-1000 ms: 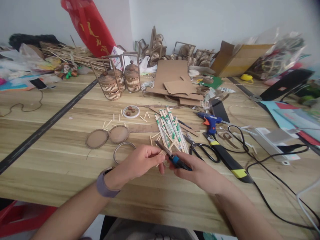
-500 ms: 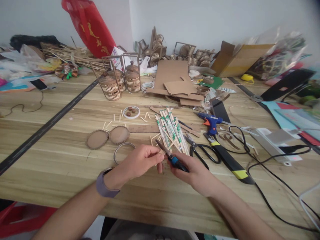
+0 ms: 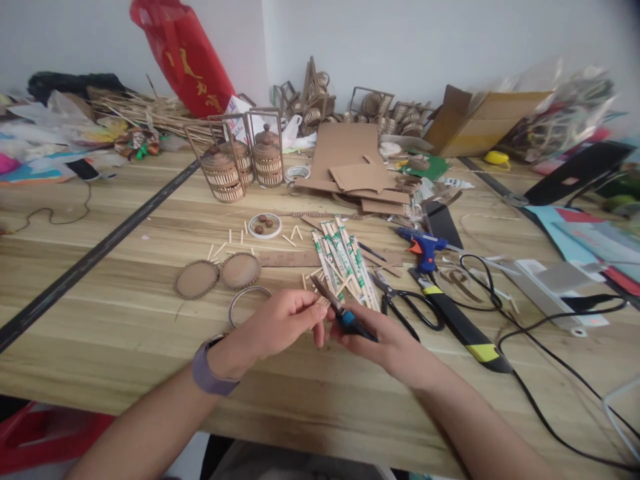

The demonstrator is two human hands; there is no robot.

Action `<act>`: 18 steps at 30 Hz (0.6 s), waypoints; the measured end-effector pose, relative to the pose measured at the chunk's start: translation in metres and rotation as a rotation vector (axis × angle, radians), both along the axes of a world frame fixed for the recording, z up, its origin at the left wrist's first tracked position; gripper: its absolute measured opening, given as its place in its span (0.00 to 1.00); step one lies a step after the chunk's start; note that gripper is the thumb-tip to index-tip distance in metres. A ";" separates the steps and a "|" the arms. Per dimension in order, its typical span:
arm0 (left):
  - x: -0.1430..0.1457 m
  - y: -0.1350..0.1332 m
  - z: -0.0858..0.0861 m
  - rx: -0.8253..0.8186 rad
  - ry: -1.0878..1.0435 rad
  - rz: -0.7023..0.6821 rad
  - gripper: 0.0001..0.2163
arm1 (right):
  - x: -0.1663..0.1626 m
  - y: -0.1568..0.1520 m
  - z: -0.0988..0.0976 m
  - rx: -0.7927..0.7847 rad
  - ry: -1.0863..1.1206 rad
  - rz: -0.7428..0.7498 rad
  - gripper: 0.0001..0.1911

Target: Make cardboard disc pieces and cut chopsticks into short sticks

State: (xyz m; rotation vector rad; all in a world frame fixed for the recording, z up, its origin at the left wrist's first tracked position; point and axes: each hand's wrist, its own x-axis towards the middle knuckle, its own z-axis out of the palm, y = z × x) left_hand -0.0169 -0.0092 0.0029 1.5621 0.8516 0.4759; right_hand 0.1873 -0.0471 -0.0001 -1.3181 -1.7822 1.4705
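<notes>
My left hand (image 3: 285, 320) is closed in a pinch on a short piece of wooden stick (image 3: 323, 302), mostly hidden by the fingers. My right hand (image 3: 383, 337) wraps round a cutting tool (image 3: 350, 323) with a dark metal blade and a black-and-blue handle; its exact kind is unclear. The blade lies against the stick at my left fingertips. Just beyond both hands are paper-wrapped chopsticks (image 3: 345, 257) and loose cut stick pieces. A ring (image 3: 234, 308) lies partly behind my left hand, near two round cardboard discs (image 3: 197, 279) with ridged rims.
Black-handled scissors (image 3: 419, 309), a black-and-yellow utility knife (image 3: 463, 327) and a blue glue gun (image 3: 425, 248) lie to the right among cables. Small lidded stick baskets (image 3: 223, 179) stand behind. Farther back are cardboard sheets (image 3: 345, 147) and a red bag (image 3: 183, 60). A tape roll (image 3: 278, 232) encircles brown beads.
The whole view has shifted slightly. Both hands keep nearly the same pose, with the blade still at the stick; my right fingers have moved slightly closer to the left hand.
</notes>
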 end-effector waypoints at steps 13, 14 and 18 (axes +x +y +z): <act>0.002 -0.001 -0.002 -0.182 -0.162 -0.003 0.19 | 0.000 0.000 0.005 -0.145 0.093 0.010 0.12; 0.002 -0.001 -0.003 -0.177 -0.164 -0.008 0.20 | 0.000 0.000 0.005 -0.133 0.083 0.010 0.11; 0.003 -0.001 -0.004 -0.173 -0.177 -0.017 0.20 | -0.001 -0.001 0.004 -0.081 0.033 0.005 0.09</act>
